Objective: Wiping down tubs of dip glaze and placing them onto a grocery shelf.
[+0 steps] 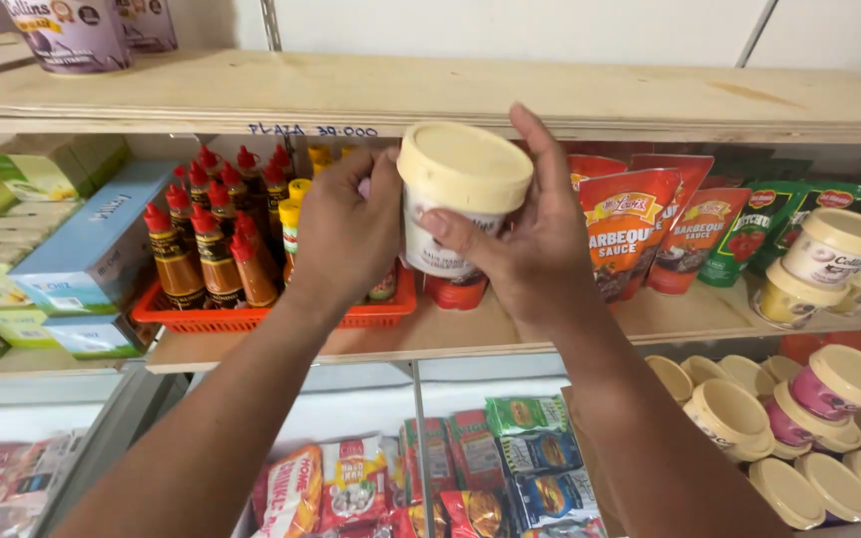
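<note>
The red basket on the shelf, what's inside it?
The red basket holds brown sauce bottles with red caps, plus a few yellow-capped bottles behind. The left hand and the tub both hands hold cover its right part, so what's there can't be seen.

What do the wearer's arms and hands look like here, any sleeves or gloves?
Both bare: left hand and right hand have no gloves, and no rings, watch or bands show. Both forearms are uncovered to the frame edge, so no sleeves show. Nails look short.
</note>
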